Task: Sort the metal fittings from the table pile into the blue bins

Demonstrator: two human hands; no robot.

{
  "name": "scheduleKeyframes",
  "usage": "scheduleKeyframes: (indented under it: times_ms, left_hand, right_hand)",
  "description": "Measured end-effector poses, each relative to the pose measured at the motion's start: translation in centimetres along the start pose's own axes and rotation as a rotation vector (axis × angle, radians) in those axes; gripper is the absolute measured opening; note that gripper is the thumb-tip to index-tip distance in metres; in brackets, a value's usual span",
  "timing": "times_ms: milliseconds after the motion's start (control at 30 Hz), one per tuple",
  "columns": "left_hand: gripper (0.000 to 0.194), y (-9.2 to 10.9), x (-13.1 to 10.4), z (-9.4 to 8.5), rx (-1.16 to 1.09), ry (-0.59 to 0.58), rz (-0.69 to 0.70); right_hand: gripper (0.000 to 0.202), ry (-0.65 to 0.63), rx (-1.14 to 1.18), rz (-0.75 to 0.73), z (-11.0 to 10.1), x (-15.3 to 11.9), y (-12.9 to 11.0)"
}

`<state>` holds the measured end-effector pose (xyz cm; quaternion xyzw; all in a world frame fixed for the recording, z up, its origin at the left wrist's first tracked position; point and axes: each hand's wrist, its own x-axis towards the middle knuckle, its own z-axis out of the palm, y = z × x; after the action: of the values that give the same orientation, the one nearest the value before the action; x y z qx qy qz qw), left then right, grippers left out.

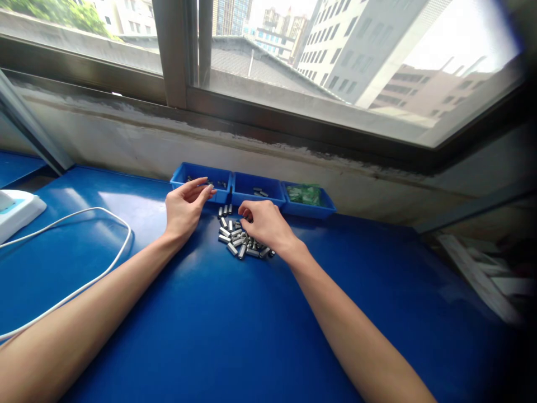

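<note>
My left hand (184,207) is raised at the front of the left blue bin (178,182), its thumb and fingertips drawn together. Whatever may be between them is too small to name. Small metal parts (220,183) lie inside that bin. My right hand (268,221) reaches over a pile of silvery metal spacers (232,249), fingers curled down against the parts. Its fingertips are partly hidden, so what they pinch does not show. Beside the pile, several spacers (225,210) stand in a short row near the bins.
The middle blue bin (272,198) holds a few metal pieces. Green packets or parts fill the right blue bin (327,211). On the blue table (218,336), a white cable (121,252) loops from a white device (25,212). A window (277,106) rises behind.
</note>
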<state>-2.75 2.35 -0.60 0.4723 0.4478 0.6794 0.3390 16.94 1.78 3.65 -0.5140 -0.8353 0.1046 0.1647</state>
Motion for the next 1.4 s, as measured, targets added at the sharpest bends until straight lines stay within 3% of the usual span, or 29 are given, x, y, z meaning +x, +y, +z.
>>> scheduleKeyframes:
  times_ms: [233, 467, 567, 767, 933, 1067, 1200, 1267, 1400]
  left_hand:
    - [0.036, 0.4, -0.6, 0.3, 0.132, -0.089, 0.081]
    - [0.033, 0.7, -0.9, 0.4, 0.166, -0.122, 0.110]
    - [0.033, 0.6, -0.9, 0.4, 0.166, -0.146, 0.117]
    - [0.032, 1.0, -1.4, 0.5, 0.254, -0.326, 0.226]
    - [0.028, 1.3, -1.7, 0.7, 0.380, -0.423, 0.432]
    - [0.022, 1.1, -1.6, 0.7, 0.401, -0.413, 0.491]
    - [0.019, 1.0, -1.4, 0.6, 0.391, -0.352, 0.427]
    - [0.022, 0.9, -1.3, 0.6, 0.323, -0.310, 0.328]
    - [0.029, 0.5, -0.8, 0.4, 0.171, -0.183, 0.144]
  right_hand:
    - [0.021, 0.017, -0.023, 0.000, 0.1, 0.0, -0.4]
    - [0.019, 0.075, 0.021, -0.027, 0.2, 0.1, -0.3]
    - [0.013, 0.120, 0.356, 0.021, 0.4, 0.4, 0.0]
    - [0.026, 0.066, 1.352, 0.405, -0.2, 0.9, 0.3]
    - [0.030, -0.002, 1.584, 0.518, -0.3, 0.8, -0.1]
    - [0.035, -0.023, 1.577, 0.474, 0.2, 0.7, -0.6]
    - [0.038, -0.009, 1.435, 0.403, 0.1, 0.8, -0.4]
    - [0.035, 0.031, 1.221, 0.351, -0.2, 0.8, 0.0]
    - [0.014, 0.117, 0.530, 0.173, -1.0, 0.5, 0.5]
